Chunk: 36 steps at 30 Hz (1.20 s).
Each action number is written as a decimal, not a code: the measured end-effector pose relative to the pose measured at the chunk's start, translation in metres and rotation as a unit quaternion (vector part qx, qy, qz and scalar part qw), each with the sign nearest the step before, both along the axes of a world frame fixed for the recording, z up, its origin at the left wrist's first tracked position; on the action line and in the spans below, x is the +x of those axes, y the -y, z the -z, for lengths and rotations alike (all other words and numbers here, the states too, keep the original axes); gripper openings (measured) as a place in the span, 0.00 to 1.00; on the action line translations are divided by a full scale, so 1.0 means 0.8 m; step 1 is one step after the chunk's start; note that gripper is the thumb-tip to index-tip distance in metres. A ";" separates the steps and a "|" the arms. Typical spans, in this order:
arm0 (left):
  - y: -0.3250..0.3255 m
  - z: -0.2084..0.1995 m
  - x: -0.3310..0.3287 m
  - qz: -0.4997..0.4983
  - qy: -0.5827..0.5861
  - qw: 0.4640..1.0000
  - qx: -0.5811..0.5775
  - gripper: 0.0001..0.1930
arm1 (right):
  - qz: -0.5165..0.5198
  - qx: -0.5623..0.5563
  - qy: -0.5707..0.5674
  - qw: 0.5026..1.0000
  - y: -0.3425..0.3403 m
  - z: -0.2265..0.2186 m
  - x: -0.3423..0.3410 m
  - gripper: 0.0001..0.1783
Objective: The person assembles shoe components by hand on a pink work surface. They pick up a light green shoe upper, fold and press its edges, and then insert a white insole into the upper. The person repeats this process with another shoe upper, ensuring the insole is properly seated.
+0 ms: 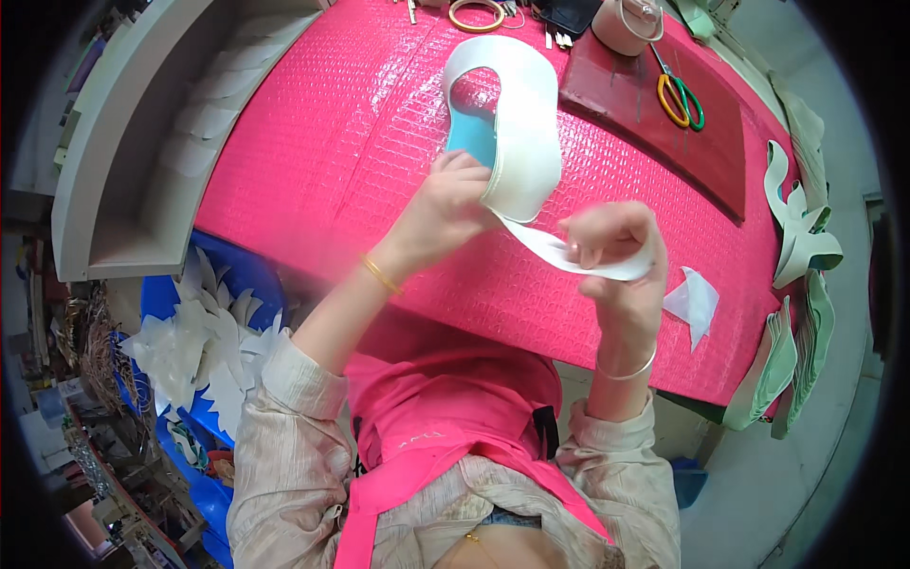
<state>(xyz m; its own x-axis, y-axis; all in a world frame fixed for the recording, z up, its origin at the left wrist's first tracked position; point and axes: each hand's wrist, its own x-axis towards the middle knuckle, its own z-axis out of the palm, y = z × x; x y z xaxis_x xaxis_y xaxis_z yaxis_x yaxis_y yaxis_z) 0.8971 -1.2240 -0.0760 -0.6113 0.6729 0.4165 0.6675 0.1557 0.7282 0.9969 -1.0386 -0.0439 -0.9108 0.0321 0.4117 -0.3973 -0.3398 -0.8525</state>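
A curved white band of sheet material (531,123) with a light blue inner face arches above the pink table cover. My left hand (444,209) is closed on its lower end, fingers curled against the blue side. From that end a narrow white strip (545,248) runs to the right. My right hand (626,247) is closed around the strip, which loops through its bent fingers; these are slightly blurred. Near my right wrist a small pale, pointed scrap (695,303) lies on the table.
Scissors with yellow and green handles (681,101) lie on a dark red board (654,123), beside a roll of pale tape (626,27). Green strips (806,237) hang over the right edge. A grey tray (133,237) and blue bin of white scraps (256,275) stand left.
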 end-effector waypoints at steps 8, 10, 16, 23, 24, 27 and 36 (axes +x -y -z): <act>0.018 -0.002 0.020 0.051 0.103 0.993 -0.008 0.09 | 0.154 0.101 0.163 0.969 0.004 -0.021 -0.092 0.08; 0.022 -0.001 0.026 0.041 0.108 0.993 0.021 0.07 | 0.145 0.093 0.177 0.969 0.008 -0.008 -0.098 0.08; 0.036 0.019 0.037 0.039 0.146 0.986 0.063 0.09 | 0.107 0.082 0.225 0.965 0.024 0.024 -0.098 0.09; 0.025 -0.003 0.057 0.027 0.508 0.842 0.177 0.21 | 0.083 0.149 0.207 0.963 0.056 0.033 -0.051 0.06; 0.017 -0.004 0.060 0.020 0.516 0.833 0.199 0.24 | 0.117 0.172 0.201 0.957 0.059 0.033 -0.050 0.07; 0.008 -0.003 0.064 0.004 0.527 0.814 0.244 0.29 | 0.160 0.334 0.118 0.921 0.044 0.026 -0.068 0.10; 0.025 0.001 0.072 0.015 0.562 0.785 0.259 0.35 | 0.011 0.300 0.174 0.938 0.012 0.012 -0.078 0.14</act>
<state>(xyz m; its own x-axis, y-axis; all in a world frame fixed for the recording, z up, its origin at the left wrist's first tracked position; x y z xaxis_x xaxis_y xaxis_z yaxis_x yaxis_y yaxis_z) 0.9547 -1.2443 -0.0768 -0.7759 0.6122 -0.1525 -0.4450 -0.3597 0.8201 0.9342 -1.0485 -0.0535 -0.9951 -0.0901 0.0397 -0.0610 0.2482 -0.9668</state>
